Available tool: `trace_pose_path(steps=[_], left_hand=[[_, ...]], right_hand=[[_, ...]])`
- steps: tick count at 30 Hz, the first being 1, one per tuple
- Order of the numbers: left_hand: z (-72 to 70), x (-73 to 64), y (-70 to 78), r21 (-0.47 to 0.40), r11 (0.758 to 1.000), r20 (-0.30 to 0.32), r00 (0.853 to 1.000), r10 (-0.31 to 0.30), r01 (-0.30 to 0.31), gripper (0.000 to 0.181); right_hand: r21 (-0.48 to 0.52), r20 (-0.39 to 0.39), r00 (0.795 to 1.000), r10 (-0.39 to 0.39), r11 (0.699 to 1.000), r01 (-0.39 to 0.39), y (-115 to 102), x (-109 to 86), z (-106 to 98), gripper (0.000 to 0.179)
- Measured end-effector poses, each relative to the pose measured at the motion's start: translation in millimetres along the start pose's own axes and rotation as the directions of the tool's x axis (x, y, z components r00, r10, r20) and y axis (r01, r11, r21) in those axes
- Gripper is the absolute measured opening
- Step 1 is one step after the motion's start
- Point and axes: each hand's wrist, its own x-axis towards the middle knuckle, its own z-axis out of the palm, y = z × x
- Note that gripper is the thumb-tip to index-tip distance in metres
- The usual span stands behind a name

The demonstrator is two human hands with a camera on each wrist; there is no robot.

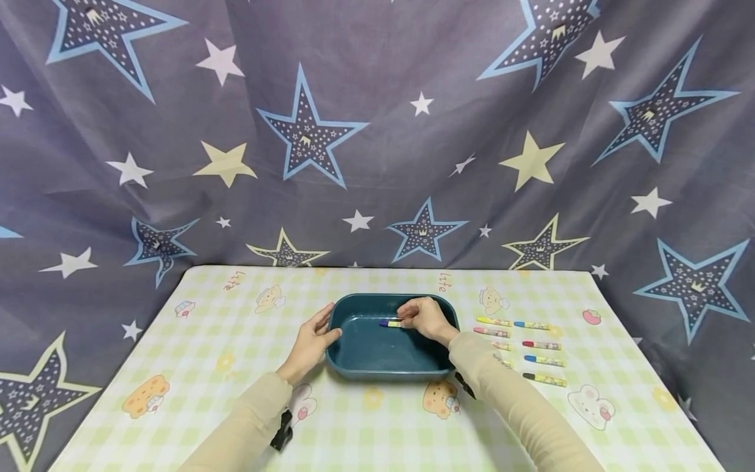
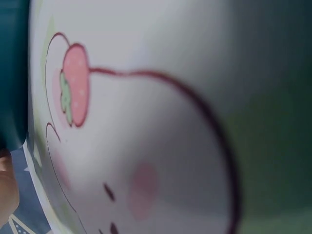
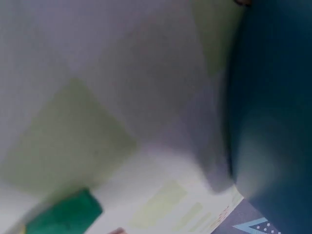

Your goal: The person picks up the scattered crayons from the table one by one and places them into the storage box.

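Observation:
A dark teal tray (image 1: 389, 375) stands in the middle of the table. My left hand (image 1: 311, 342) holds its left end, thumb over the rim and fingers along the outer wall. In the left wrist view only a bit of that hand (image 2: 7, 190) shows, at the corner of the tray (image 2: 13, 73). Inside the tray, my right hand (image 1: 429, 320) pinches a purple-ended crayon (image 1: 390, 323) with a yellow wrapper, low over the tray floor. The right wrist view shows the tray's outer wall (image 3: 273, 117) but not the crayon.
Right of the tray lie several crayons in two columns, among them a yellow one (image 1: 494, 321), a pink one (image 1: 491, 332), a red one (image 1: 541, 345) and a black one (image 1: 544, 379). A green crayon end (image 3: 66, 214) shows close up. A starred curtain (image 1: 377, 164) hangs behind the table.

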Motion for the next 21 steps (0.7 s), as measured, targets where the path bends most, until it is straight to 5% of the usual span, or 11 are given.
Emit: trace_pose_path(steps=[11, 18, 21], left_hand=[[-3.6, 0.9, -0.6, -0.005, 1.000, -0.010, 1.000, 0.007, -0.007, 0.062], [-0.5, -0.5, 2.9, -0.020, 1.000, -0.034, 0.999, 0.013, -0.014, 0.061], [1.2, -2.3, 4.0, -0.030, 1.000, -0.020, 1.000, 0.004, -0.004, 0.061]], right_hand=[[0.230, 0.042, 0.999, -0.021, 0.973, 0.011, -8, -0.1, -5, 0.031], [0.403, 0.036, 0.998, -0.054, 0.915, 0.035, -13, -4.8, -15, 0.037], [0.405, 0.004, 0.998, -0.055, 0.913, 0.049, -15, -10.3, -25, 0.037]])
